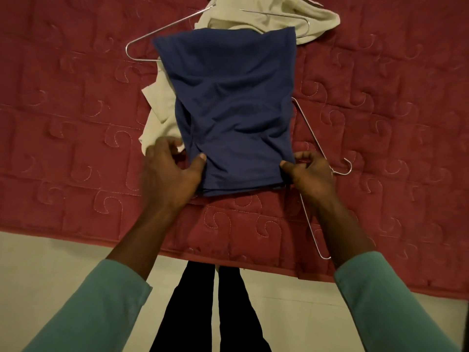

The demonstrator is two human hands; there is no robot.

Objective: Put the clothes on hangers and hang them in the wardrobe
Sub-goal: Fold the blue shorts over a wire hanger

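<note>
A folded navy blue garment point(233, 105) lies on the red quilted bed cover point(76, 123). My left hand point(170, 171) pinches its near left corner, thumb on top. My right hand point(309, 174) pinches its near right corner. A cream garment point(160, 118) lies under the blue one and shows again beyond it. One wire hanger point(314, 158) lies on the right, partly under my right hand and the blue cloth. A second wire hanger point(152, 34) lies at the upper left, partly covered by the clothes.
The bed's near edge point(76, 237) runs across the view, with pale floor point(50, 275) below it. My dark trouser legs point(218, 308) stand against the bed. No wardrobe is in view.
</note>
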